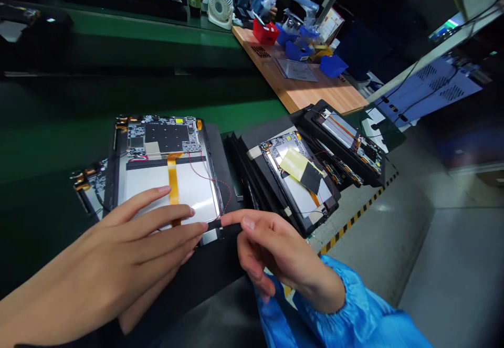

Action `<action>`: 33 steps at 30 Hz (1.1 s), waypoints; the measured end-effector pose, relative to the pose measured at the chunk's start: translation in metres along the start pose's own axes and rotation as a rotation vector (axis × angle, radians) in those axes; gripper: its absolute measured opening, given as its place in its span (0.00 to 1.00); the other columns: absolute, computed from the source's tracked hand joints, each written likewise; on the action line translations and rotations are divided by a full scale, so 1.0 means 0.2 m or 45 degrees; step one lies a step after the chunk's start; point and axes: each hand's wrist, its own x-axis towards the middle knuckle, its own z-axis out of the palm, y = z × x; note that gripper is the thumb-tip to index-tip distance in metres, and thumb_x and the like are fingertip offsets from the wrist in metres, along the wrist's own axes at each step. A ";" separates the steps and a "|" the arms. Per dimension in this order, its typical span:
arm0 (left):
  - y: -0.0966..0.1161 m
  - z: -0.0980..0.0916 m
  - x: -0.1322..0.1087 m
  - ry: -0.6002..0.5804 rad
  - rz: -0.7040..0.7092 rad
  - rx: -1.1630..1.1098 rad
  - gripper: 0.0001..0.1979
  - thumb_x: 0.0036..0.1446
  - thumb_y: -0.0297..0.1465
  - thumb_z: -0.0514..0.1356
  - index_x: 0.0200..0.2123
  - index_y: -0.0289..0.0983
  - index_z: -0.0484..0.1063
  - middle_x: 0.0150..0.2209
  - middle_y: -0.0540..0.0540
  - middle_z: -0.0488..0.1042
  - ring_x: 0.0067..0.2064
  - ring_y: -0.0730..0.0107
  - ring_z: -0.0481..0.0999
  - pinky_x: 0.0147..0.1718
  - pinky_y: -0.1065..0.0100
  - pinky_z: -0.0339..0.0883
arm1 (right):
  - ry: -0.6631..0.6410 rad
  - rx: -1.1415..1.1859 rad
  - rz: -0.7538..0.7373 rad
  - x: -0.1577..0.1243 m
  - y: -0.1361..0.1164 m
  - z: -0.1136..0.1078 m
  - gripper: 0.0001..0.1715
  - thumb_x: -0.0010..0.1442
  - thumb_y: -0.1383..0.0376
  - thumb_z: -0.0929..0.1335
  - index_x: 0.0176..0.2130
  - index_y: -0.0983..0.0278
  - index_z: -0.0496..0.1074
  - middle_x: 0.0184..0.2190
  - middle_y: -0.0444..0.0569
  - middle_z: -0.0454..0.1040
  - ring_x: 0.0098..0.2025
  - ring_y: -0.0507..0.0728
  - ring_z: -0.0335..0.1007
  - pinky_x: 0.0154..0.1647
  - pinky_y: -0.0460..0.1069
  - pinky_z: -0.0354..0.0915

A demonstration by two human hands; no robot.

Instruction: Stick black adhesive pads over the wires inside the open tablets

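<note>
One left hand [134, 248], fingers extended on my remote feed, lies over the near end of the opened tablet [157, 177]. The right hand [279, 251], index outstretched, meets it across a black strip [214, 224], lengthwise between fingertips; whether either pinches, I cannot tell.

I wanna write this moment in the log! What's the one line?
left hand: spread over tablet | right hand: index finger at black tape | nearby: more tablets, fan
</note>
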 end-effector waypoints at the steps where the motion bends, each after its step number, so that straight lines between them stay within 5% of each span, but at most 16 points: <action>1: 0.00 0.00 0.02 0.003 -0.001 0.018 0.22 0.70 0.23 0.47 0.57 0.49 0.73 0.53 0.58 0.83 0.64 0.67 0.74 0.77 0.56 0.41 | 0.025 -0.053 -0.032 0.01 0.00 0.00 0.28 0.67 0.47 0.71 0.53 0.66 0.73 0.16 0.34 0.69 0.12 0.46 0.57 0.14 0.40 0.65; 8: -0.01 -0.04 0.15 0.049 0.103 -0.008 0.18 0.66 0.21 0.51 0.46 0.42 0.77 0.47 0.58 0.84 0.55 0.65 0.75 0.74 0.57 0.49 | 0.368 -0.404 -0.134 0.07 0.02 0.07 0.20 0.63 0.50 0.73 0.39 0.64 0.72 0.15 0.33 0.67 0.11 0.45 0.55 0.11 0.41 0.50; 17: -0.02 -0.01 0.15 0.124 0.233 0.034 0.18 0.67 0.22 0.52 0.39 0.34 0.83 0.43 0.49 0.85 0.49 0.59 0.76 0.72 0.52 0.52 | 0.721 -0.985 -0.358 0.09 0.06 0.21 0.08 0.67 0.70 0.66 0.34 0.61 0.67 0.17 0.33 0.67 0.14 0.46 0.60 0.19 0.42 0.54; 28: -0.04 0.00 0.13 0.212 0.300 0.023 0.16 0.65 0.23 0.51 0.34 0.35 0.80 0.39 0.47 0.85 0.45 0.57 0.75 0.66 0.48 0.59 | 0.828 -1.244 -0.427 0.11 0.07 0.23 0.09 0.67 0.73 0.66 0.36 0.60 0.65 0.17 0.33 0.67 0.18 0.50 0.65 0.25 0.44 0.56; 33: -0.05 0.01 0.13 0.171 0.289 0.017 0.13 0.68 0.27 0.53 0.42 0.36 0.79 0.41 0.45 0.82 0.47 0.57 0.74 0.63 0.49 0.60 | 0.808 -1.226 -0.435 0.10 0.08 0.22 0.08 0.66 0.72 0.66 0.36 0.60 0.65 0.17 0.34 0.68 0.18 0.49 0.65 0.24 0.43 0.56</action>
